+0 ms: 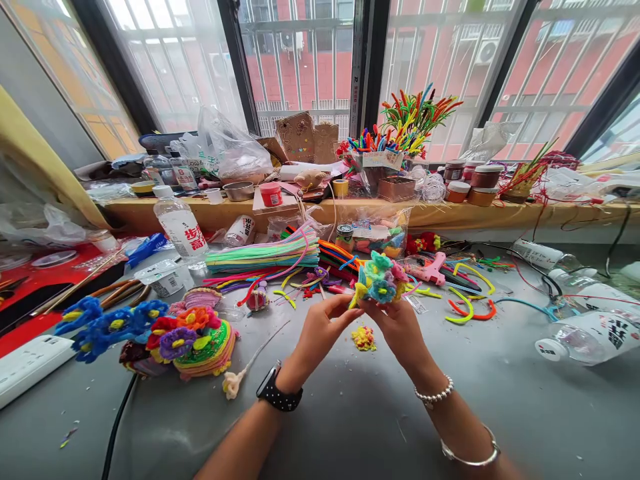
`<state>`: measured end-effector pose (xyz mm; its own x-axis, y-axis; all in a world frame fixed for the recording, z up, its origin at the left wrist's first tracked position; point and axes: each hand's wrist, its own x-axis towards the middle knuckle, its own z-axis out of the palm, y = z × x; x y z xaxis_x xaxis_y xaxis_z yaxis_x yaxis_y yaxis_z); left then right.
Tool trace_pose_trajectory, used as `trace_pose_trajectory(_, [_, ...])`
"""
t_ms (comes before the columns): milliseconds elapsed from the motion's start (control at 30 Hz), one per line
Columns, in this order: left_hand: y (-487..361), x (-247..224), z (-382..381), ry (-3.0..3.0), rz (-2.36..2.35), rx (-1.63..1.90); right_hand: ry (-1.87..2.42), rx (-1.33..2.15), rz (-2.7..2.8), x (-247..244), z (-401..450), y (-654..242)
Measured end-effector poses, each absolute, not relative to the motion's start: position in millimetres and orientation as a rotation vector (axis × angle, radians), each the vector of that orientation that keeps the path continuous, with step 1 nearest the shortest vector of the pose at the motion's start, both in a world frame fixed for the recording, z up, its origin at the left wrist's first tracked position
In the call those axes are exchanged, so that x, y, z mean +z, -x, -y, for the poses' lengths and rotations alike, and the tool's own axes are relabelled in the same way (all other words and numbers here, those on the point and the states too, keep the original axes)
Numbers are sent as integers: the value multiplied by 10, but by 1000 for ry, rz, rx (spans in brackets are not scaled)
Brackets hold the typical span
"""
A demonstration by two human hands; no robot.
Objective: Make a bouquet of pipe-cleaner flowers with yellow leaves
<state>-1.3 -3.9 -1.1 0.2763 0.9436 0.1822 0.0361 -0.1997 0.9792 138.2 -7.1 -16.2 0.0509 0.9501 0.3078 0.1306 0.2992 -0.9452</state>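
Note:
Both hands meet over the middle of the grey table around a small bunch of pipe-cleaner flowers (381, 280) in teal, yellow and pink. My left hand (325, 327) pinches a yellow part at its lower left side. From below and the right, my right hand (397, 333) grips the bunch; its fingertips are partly hidden behind the flowers. Beneath them on the table lies a small pile of yellow and red fuzzy scraps (364, 338). A cream pipe-cleaner flower (233, 385) with a long stem rests left of my left wrist.
Finished fuzzy flowers (180, 341) lie at the left, beside a white power strip (37, 367). Behind the hands are a bundle of pastel pipe cleaners (265, 257) and a pink glue gun (433, 270). Water bottles (595, 339) lie at the right; another bottle (180, 223) stands back left.

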Motion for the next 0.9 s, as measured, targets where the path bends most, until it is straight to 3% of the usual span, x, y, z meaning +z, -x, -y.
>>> trace_pose_trajectory(167, [10, -68, 34, -1717, -1025, 1153, 1170, 776, 1384, -153, 84, -1369])
trace_pose_trajectory(900, [-40, -18, 79, -1471, -924, 1033, 1106, 974, 1342, -152, 60, -1414])
